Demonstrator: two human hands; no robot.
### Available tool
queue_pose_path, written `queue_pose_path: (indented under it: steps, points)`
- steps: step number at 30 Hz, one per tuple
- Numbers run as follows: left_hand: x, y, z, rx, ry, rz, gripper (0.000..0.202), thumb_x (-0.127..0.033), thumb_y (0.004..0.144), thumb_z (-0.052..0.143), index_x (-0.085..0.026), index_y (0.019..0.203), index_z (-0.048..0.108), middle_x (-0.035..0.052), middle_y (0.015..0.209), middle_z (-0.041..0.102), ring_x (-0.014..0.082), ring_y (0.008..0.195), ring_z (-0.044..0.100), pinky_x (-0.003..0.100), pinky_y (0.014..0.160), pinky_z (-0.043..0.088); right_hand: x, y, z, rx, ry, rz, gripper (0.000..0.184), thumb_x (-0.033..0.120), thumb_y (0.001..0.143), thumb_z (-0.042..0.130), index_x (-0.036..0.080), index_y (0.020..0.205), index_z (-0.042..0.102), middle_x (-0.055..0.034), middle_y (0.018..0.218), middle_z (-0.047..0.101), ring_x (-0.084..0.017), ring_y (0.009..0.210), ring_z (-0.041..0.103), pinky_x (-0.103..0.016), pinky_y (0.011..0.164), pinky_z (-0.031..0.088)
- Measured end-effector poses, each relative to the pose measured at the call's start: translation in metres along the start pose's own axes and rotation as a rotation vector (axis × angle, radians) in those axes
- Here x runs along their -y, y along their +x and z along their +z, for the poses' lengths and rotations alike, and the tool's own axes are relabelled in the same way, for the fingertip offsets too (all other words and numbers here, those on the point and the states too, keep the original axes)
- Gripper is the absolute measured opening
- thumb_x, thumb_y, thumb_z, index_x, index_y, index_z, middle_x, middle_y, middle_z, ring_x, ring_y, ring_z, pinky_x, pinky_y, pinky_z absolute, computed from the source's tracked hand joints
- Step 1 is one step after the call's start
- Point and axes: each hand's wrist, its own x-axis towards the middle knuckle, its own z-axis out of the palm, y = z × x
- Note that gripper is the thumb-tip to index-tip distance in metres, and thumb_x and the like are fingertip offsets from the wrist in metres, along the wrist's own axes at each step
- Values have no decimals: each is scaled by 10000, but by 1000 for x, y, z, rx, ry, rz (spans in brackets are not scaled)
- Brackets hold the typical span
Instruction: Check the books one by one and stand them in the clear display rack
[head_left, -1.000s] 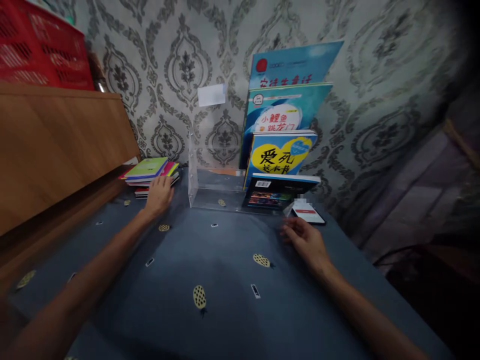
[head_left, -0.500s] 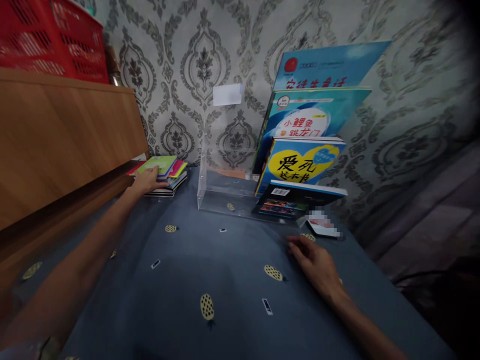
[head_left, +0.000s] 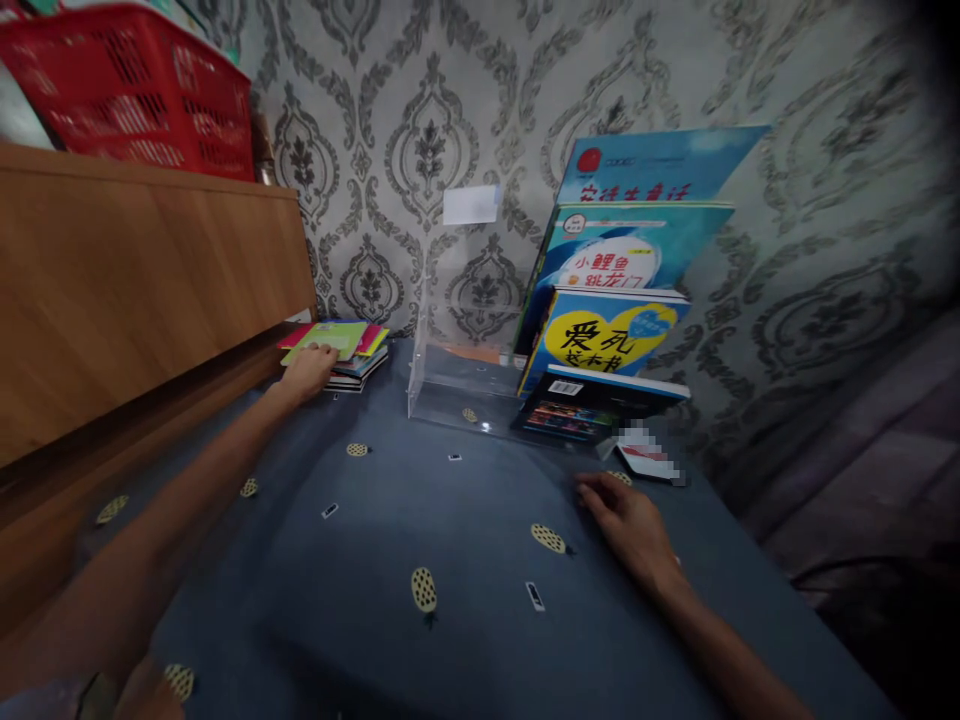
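My left hand (head_left: pixel 307 371) reaches far forward to a flat stack of thin colourful books (head_left: pixel 341 348) at the back left. Its fingers curl on the near edge of the green top book (head_left: pixel 330 338). My right hand (head_left: pixel 626 522) rests palm down on the blue patterned cloth (head_left: pixel 420 530), fingers loosely together, holding nothing. Just beyond it lies a phone (head_left: pixel 645 455). A clear acrylic book stand (head_left: pixel 450 385) stands against the wall, with several picture books (head_left: pixel 607 335) upright in its right half.
A wooden panel (head_left: pixel 135 270) runs along the left side, with a red plastic basket (head_left: pixel 135 95) on top. Patterned wallpaper closes the back. The table's right edge drops off to a dark floor at the right.
My left hand has moved forward from the cloth beside the stack onto the green top book. My right hand has stayed in place. The view has shifted slightly to the left.
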Motion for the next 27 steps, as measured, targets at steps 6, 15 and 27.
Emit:
queue_pose_path:
  steps: [6,15,27]
  points:
    - [-22,-50,-14,27,7,34,340,-60,893,401,-133,1148,613,177,1130,642,310,1072,579,384,816,511,8,-1,-1,5,-18,-27,307,419,748,537,213,892,713,-60,778,763,-259,720,712,-372,677,522]
    - [-102,-178,-22,110,-159,438,167,-194,962,476,-188,1013,634,106,1008,668,247,928,619,339,748,514,10,-6,1,-19,-62,-80,284,372,758,527,220,896,724,-59,800,764,-245,729,704,-360,677,520]
    - [-88,-143,36,90,-384,-28,489,-435,978,447,-144,1367,499,184,1461,503,305,1343,496,468,1103,409,17,-13,2,7,-234,-197,285,265,829,481,199,968,720,-79,929,760,-229,824,697,-346,754,529]
